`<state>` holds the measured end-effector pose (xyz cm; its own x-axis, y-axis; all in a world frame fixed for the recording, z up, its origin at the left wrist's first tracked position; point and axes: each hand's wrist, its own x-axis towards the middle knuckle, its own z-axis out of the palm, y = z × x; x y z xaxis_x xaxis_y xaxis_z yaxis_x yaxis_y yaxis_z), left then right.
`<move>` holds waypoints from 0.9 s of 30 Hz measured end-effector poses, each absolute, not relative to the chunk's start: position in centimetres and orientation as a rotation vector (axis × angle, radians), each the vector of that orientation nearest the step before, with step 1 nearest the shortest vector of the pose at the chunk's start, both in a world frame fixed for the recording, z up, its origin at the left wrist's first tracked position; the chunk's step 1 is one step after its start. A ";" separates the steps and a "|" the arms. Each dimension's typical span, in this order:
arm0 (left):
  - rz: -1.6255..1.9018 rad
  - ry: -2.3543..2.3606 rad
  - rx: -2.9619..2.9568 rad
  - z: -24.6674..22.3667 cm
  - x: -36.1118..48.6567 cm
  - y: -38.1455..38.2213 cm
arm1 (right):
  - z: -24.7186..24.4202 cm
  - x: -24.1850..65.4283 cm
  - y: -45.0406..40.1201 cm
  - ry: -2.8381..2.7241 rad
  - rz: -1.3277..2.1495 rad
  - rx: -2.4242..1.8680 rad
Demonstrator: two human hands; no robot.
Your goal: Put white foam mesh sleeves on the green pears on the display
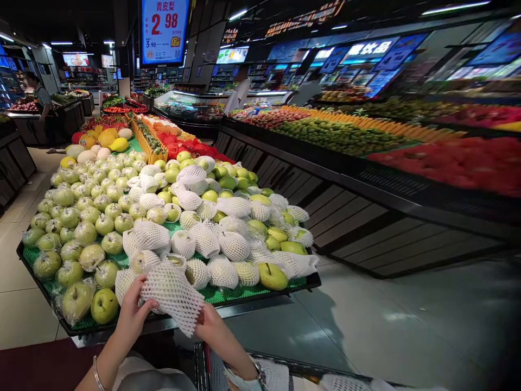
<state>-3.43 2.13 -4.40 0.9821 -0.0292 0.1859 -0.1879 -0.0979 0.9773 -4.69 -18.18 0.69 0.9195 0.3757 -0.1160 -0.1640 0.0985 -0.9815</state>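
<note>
A white foam net sleeve [173, 296] is stretched between my hands at the front edge of the display, with a pale green shape, seemingly a pear, inside its upper left part. My left hand [135, 305] is closed on the sleeve's left end, thumb in front. At the lower right end, my right hand [208, 321] grips the sleeve; its fingertips are partly hidden behind the netting. Just beyond lie net-wrapped pears [234, 246]. A bare green pear [105, 306] sits left of my left hand, near several pears in clear film [77, 300].
The display's black rim [44, 290] runs close before me. Below my right forearm is a cart or basket edge [321, 370] with more foam nets [272, 374]. Another fruit stand [366, 201] lies to the right across the floor [350, 315]. A price screen [164, 32] hangs above.
</note>
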 end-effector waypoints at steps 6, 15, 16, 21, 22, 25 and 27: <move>0.255 -0.089 1.760 -3.8 -4.0 1.7 | -2.5 -3.9 -17.0 -0.035 -0.070 -1.675; 0.245 -0.107 1.826 -2.9 -5.0 1.7 | -4.3 -3.7 -16.8 0.077 -0.043 -1.444; 0.243 -0.117 1.825 -2.8 -5.0 1.8 | -4.2 -3.8 -16.7 0.080 -0.044 -1.441; 0.261 -0.096 1.839 -3.0 -4.3 2.0 | -3.4 -4.2 -15.9 0.077 -0.015 -1.444; 0.282 -0.104 1.862 -3.0 -4.2 2.0 | -3.5 -4.1 -15.8 0.065 0.009 -1.437; 0.400 -0.185 1.991 -2.8 -4.3 1.5 | -4.8 -4.1 -15.4 0.111 0.056 -1.376; 0.462 -0.259 2.095 -2.2 -4.6 0.9 | -6.6 -4.2 -15.4 0.223 0.045 -1.288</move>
